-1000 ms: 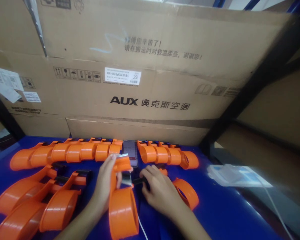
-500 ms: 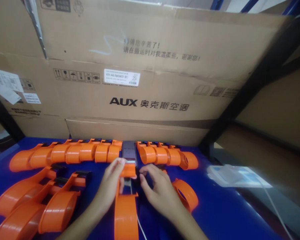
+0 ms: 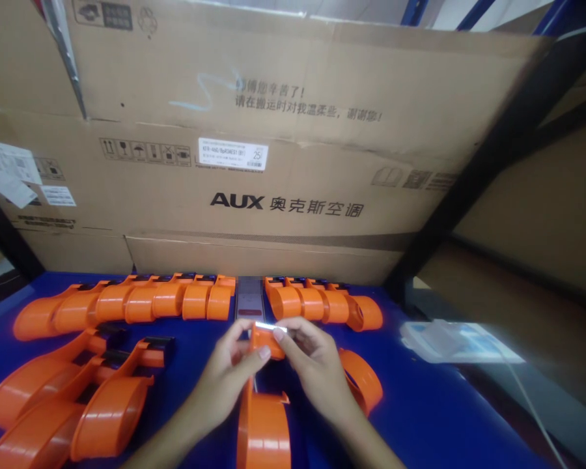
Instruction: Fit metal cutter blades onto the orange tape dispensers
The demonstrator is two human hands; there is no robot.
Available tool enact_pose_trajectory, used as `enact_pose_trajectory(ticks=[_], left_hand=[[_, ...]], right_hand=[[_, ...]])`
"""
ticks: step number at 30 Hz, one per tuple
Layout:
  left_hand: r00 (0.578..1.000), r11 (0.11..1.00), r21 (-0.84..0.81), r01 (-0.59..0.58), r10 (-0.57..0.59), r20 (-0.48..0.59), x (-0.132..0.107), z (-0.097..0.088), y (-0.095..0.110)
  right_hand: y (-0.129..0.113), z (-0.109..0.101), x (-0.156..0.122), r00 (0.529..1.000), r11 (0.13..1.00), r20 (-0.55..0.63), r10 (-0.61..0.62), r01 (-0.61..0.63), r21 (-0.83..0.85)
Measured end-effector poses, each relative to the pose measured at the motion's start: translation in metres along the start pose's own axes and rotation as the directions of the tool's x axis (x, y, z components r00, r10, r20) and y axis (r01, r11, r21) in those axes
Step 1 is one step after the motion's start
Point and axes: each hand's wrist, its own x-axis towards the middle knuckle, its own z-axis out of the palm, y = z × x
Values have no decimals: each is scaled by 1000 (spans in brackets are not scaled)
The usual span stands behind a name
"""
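Both hands are on an orange plastic tape dispenser (image 3: pixel 267 426), its wide curved body hanging down toward me and its head up between my fingers. Along the head's top edge runs a serrated metal blade (image 3: pixel 269 327). My left hand (image 3: pixel 232 361) grips the head from the left, thumb pressed on its orange face. From the right, my right hand (image 3: pixel 315 365) pinches the head near the blade, its thumb at the blade's end. Partly hidden beyond my right wrist lies another orange dispenser (image 3: pixel 364 381).
A row of orange dispensers (image 3: pixel 168 299) lines the back left, with several more (image 3: pixel 312 304) at back right. Larger-looking ones (image 3: pixel 110 417) lie at front left. A phone (image 3: pixel 250 299) sits between the rows. A white-and-blue packet (image 3: pixel 459 342) lies right. A cardboard sheet (image 3: pixel 293 163) stands behind.
My right hand has closed in and now grips the dispenser's head, where before it was apart. The dispenser has shifted slightly right, and my left thumb has moved onto its face.
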Motion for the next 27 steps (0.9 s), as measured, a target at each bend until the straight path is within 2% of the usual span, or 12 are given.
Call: enact_pose_trajectory(ticks=[5, 20, 27], left_hand=[[999, 1000, -4, -19, 19, -26, -1, 4, 2], [994, 997, 5, -81, 81, -70, -3, 2, 5], [981, 994, 29, -101, 104, -165, -3, -4, 8]], right_hand=[[-5, -2, 0, 1000, 1000, -9, -4, 4, -5], [-5, -3, 3, 999, 996, -38, 26, -22, 92], [-6, -5, 2, 998, 995, -52, 41, -36, 90]])
